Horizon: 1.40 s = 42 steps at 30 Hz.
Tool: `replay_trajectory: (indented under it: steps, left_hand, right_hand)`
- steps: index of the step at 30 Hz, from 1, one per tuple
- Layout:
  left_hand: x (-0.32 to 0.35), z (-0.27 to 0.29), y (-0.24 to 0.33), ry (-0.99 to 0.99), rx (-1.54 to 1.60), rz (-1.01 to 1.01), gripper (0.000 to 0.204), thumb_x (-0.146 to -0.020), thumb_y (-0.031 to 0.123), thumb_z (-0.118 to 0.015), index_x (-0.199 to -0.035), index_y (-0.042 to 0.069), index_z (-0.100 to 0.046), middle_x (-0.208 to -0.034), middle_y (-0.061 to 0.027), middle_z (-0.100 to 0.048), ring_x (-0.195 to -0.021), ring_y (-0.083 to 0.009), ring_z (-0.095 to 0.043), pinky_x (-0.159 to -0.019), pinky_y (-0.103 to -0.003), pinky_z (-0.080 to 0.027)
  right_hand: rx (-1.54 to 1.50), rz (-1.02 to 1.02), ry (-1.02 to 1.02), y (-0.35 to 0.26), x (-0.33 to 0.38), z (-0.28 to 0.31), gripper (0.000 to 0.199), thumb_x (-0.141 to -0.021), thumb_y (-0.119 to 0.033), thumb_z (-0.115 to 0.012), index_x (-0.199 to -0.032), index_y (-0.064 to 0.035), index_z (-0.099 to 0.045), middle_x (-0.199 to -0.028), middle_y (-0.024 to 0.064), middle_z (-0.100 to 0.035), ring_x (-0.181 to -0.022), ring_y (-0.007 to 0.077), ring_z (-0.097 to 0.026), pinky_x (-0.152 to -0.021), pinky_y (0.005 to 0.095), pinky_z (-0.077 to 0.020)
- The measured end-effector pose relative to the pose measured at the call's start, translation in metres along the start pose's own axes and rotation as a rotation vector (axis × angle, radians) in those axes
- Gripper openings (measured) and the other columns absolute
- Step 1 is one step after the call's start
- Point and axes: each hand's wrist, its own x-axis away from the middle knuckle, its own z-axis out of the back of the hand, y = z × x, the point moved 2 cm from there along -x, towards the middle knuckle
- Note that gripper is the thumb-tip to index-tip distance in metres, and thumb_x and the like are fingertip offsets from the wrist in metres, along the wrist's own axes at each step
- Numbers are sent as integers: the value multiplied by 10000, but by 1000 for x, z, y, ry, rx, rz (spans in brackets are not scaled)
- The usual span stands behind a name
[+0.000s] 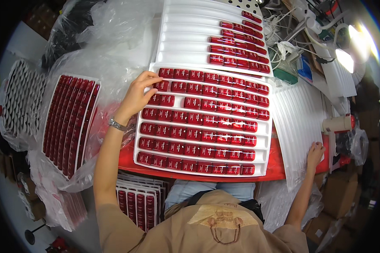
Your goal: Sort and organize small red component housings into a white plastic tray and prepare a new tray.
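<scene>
In front of me lies a white ribbed tray (264, 145) with curved rows of small glossy red cylinders (194, 103). My left hand (138, 93) reaches over its far left corner. Thumb and index finger pinch a red cylinder (161, 86) at the left end of the second row from the top. In the third row, a gap shows between the second and third cylinders. My right hand (315, 155) rests at the right edge of a stack of bare white ribbed trays (297, 126), fingers slightly apart and bent, with nothing visible in them.
Behind stands a second white tray (179, 31), partly filled with red cylinders at its right. Another full tray (69, 126) sits on plastic wrap at the left. Filled trays (137, 206) stand below the red table edge (128, 160). Cables (278, 25) and a lit lamp (345, 60) occupy the far right.
</scene>
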Motion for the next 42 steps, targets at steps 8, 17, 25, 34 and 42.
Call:
replay_trajectory:
  steps: [8, 17, 25, 34, 42]
  left_hand:
    - [13, -15, 32, 1, -267, -176, 271, -707, 95, -737, -964, 31, -683, -942, -52, -590, -892, -211, -548, -807, -339, -438]
    - [27, -21, 70, 137, 146, 5, 310, -717, 107, -752, -994, 31, -637, -981, -66, -612, -906, -221, -595, -782, -332, -477]
    - [40, -51, 92, 275, 505, 33, 327, -710, 96, -768, -987, 4, -619, -952, -94, -621, -880, -208, -609, -770, -298, -489]
    - [13, -18, 47, 2, -331, -163, 274, -696, 114, -736, -943, 23, -662, -917, -62, -567, -935, -228, -520, -853, -354, -412]
    - [27, 11, 18, -51, -373, -32, 354, -681, 134, -759, -1015, 57, -668, -989, -46, -605, -981, -228, -527, -884, -353, -400]
  right_hand:
    - [-399, -117, 1, 49, -41, -27, 319, -901, -243, -558, -1103, 3, -545, -1053, 150, -533, -824, 257, -576, -651, 377, -473]
    - [-1688, -2, -751, -318, 27, 124, 367, -831, -119, -662, -1154, 5, -539, -823, 53, -646, -662, 82, -597, -547, 178, -431]
    - [-1280, 863, -279, -415, 98, 170, 371, -804, -96, -697, -1138, 19, -583, -675, 116, -642, -526, 140, -603, -495, 273, -479]
    - [-1621, 54, -919, -374, 72, 129, 287, -978, -220, -421, -1199, -40, -456, -662, -3, -490, -503, 74, -451, -426, 199, -347]
    - [-1636, 227, -1035, -356, 83, 137, 275, -947, -168, -517, -1160, 0, -471, -675, 64, -554, -488, 72, -459, -425, 185, -347]
